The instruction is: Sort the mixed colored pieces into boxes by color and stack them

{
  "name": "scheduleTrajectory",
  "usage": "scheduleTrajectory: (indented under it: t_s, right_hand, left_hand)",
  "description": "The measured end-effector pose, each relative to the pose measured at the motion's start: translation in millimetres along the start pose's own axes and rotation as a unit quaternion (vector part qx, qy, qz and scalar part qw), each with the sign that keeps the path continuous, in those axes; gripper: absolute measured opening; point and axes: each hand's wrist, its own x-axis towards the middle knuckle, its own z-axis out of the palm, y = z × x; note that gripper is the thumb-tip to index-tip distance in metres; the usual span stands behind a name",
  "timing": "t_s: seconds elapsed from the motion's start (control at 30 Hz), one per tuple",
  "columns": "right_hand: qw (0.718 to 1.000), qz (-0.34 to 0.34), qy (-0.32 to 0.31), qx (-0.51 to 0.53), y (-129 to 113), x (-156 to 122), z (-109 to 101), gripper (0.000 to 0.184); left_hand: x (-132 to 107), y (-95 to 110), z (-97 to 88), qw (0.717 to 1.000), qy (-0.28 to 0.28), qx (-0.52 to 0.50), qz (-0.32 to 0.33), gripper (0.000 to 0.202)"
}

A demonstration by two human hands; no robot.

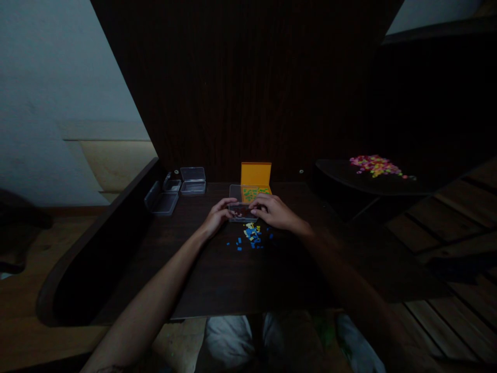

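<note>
Forearms (155, 295) nearest, reaching over dark worktop (209, 290). Left hand (215, 217): fingers holding left end of open clear box (243, 220), mid-worktop. Right hand (274, 211): fingers curled narrow over box's right end. Orange case (256, 173) behind. Blue and yellow pieces (252, 233) loose just in front; a sweeping wrist could scatter them, a tipped box spill. Box contents too dim to identify; right fingertips' pinch, cannot tell.

Left hand (216, 218), right hand (274, 211) at clear box (244, 220); blue, yellow pieces (253, 234) near.
</note>
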Motion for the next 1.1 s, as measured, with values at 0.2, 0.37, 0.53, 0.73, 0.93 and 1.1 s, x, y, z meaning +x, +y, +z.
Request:
scheduleTrajectory:
  t_s: [0.2, 0.37, 0.53, 0.73, 0.93, 1.1]
  right_hand:
    - [1.000, 0.003, -0.014, -0.023, 5, 21, 22, 0.014]
    - [1.000, -0.014, 0.017, 0.009, 10, 15, 17, 0.020]
    - [0.999, 0.005, 0.025, 0.022, 17, -16, -4, 0.015]
    - [0.993, 0.007, -0.116, 0.003, 20, -66, -9, 0.010]
    - [0.996, 0.030, -0.079, -0.040, 15, -89, 8, 0.006]
    - [0.995, 0.028, -0.075, -0.054, 11, -88, 13, 0.005]
  left_hand:
    - [-1, 0, -0.4, 1.000, -0.009, 0.019, 0.013, 0.051]
    - [0, 2, -1.3, 0.999, -0.003, 0.024, 0.021, 0.051]
    - [-1, 6, -1.3, 0.999, 0.036, 0.013, 0.024, 0.051]
    - [-1, 8, -2.5, 0.998, 0.057, 0.010, 0.037, 0.051]
    - [-2, 10, -4.1, 0.996, 0.068, 0.023, 0.052, 0.051]
    - [-4, 9, -3.6, 0.995, 0.079, 0.039, 0.047, 0.051]
